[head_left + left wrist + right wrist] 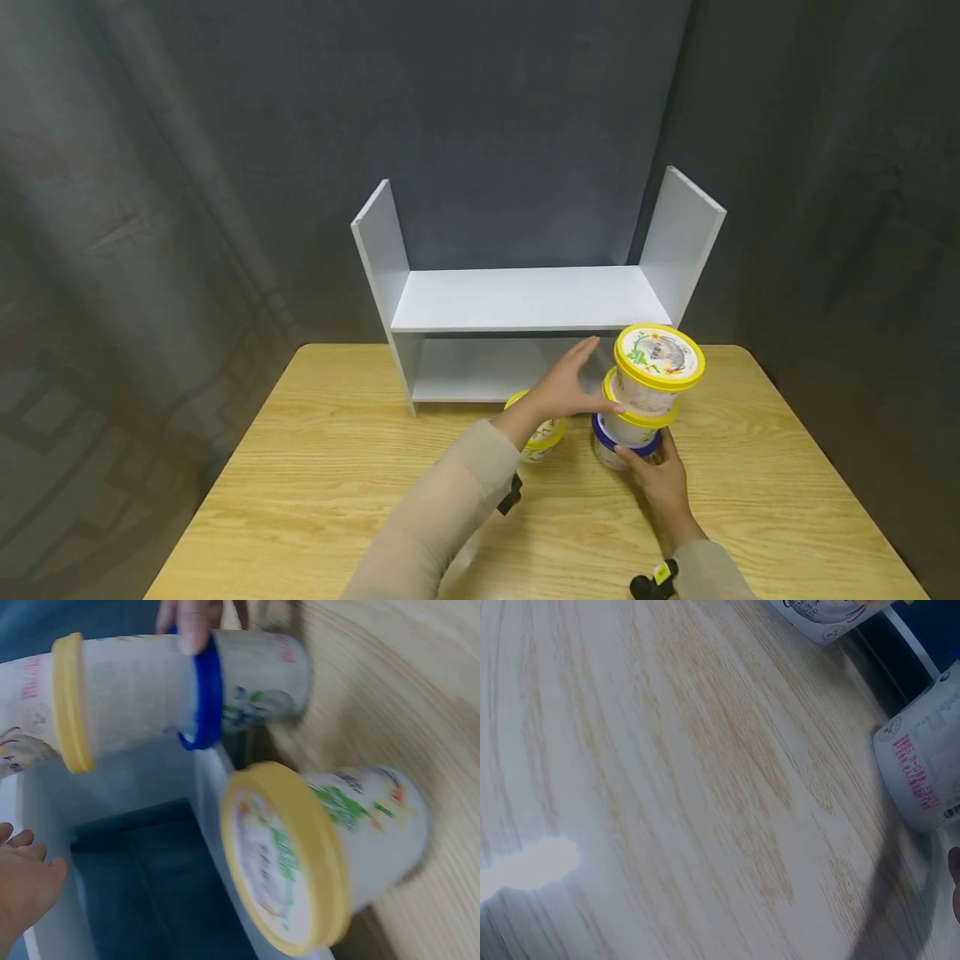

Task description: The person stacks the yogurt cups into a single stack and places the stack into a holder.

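Observation:
Three round paper tubs stand stacked: a blue-lidded tub (609, 455) at the bottom, a yellow-lidded tub (135, 686) in the middle and another yellow-lidded tub (660, 358) on top. My right hand (663, 483) grips the bottom tub around its blue rim, thumb on the near side. Beside the stack, my left hand (562, 392) spreads its thumb and fingers, the thumb overlapping the middle tub in the head view; the left wrist view shows this hand apart from the tubs. A separate yellow-lidded tub (285, 855) stands left of the stack, partly behind my left wrist.
Behind the tubs stands a white two-tier shelf (525, 300) with tall side panels. The tubs are close to its front edge, on a light wooden table (315, 483). Dark grey curtains (525, 125) hang behind and at both sides.

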A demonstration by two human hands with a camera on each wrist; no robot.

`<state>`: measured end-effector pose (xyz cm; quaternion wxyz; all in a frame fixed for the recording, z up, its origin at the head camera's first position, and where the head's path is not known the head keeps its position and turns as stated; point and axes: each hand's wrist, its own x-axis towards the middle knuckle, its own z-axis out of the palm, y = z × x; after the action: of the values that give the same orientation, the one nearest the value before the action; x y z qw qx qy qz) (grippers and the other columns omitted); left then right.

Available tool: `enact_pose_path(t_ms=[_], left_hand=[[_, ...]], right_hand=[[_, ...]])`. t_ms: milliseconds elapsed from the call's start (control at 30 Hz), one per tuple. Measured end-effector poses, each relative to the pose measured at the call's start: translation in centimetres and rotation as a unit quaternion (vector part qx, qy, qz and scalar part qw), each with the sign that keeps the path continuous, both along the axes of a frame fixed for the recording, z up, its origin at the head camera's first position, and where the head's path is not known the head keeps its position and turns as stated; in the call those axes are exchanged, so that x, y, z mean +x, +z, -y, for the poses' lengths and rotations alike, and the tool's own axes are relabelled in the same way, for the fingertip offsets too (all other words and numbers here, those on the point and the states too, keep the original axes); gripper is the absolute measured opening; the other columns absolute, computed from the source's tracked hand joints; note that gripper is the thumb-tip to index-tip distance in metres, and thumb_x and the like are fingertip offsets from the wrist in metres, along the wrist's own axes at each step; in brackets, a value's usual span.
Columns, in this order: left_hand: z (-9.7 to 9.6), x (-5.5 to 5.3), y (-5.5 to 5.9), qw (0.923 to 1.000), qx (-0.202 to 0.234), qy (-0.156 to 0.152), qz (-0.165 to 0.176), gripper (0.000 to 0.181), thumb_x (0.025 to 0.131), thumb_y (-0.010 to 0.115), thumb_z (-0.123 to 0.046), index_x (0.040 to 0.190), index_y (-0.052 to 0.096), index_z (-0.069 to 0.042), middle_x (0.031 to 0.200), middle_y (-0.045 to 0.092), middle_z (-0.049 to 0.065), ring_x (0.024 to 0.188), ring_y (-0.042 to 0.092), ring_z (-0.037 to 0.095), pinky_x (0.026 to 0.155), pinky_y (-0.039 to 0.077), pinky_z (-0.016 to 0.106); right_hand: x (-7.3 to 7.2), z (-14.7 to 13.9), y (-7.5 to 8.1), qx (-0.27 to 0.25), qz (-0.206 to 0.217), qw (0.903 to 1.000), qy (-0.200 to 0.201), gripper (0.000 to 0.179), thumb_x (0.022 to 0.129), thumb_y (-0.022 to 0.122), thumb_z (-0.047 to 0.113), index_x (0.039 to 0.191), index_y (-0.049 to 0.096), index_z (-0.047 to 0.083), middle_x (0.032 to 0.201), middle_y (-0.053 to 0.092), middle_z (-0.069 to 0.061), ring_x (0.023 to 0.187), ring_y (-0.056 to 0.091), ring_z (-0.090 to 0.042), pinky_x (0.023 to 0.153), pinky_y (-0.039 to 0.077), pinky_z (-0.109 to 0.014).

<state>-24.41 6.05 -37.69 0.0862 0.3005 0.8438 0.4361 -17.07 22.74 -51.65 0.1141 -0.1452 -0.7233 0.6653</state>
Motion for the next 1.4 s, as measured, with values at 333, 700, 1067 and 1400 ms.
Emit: enact_pose_path(t_ms=[333,700,1067,1400], left_hand=[[2.3,-0.1,-2.5,0.9981,-0.057,0.023,-0.006,0.104,0.059,0.075,-0.045,0.139,0.014,-0.02,0.143,0.012,-0.003,0.126,0.021,0.019,0.098,0.026,0.039],[5.0,0.4,-5.1,0.9967,-0.068,0.043,0.007,0.101,0.059,0.076,-0.041,0.139,0.017,-0.019,0.142,0.018,0.003,0.125,0.021,0.027,0.098,0.022,0.048],[7.0,0.5,-7.8,0.994,-0.074,0.081,0.001,0.102,0.057,0.078,-0.038,0.138,0.021,-0.013,0.14,0.022,0.004,0.124,0.021,0.031,0.097,0.02,0.051],[8.1,0.4,-9.3,0.9933,-0.062,0.097,-0.009,0.103,0.055,0.08,-0.031,0.136,0.021,-0.003,0.14,0.019,0.012,0.125,0.018,0.031,0.097,0.018,0.052]], right_hand=[[0.2,0.0,-0.2,-0.003,-0.008,1.0,-0.004,0.089,0.072,0.07,0.017,0.14,0.012,0.02,0.137,0.026,-0.015,0.122,0.025,-0.031,0.097,0.025,-0.043],[0.4,0.0,0.0,-0.005,0.001,1.0,-0.001,0.09,0.073,0.07,0.018,0.14,0.009,0.019,0.138,0.022,-0.016,0.123,0.022,-0.033,0.098,0.023,-0.045],[0.2,0.0,0.0,-0.009,0.003,0.9999,0.006,0.09,0.072,0.07,0.021,0.14,0.011,0.021,0.138,0.023,-0.015,0.123,0.022,-0.033,0.098,0.024,-0.045],[0.2,-0.1,0.1,0.008,0.005,0.9999,0.009,0.09,0.072,0.07,0.022,0.14,0.01,0.018,0.137,0.025,-0.016,0.122,0.024,-0.033,0.096,0.026,-0.045]])
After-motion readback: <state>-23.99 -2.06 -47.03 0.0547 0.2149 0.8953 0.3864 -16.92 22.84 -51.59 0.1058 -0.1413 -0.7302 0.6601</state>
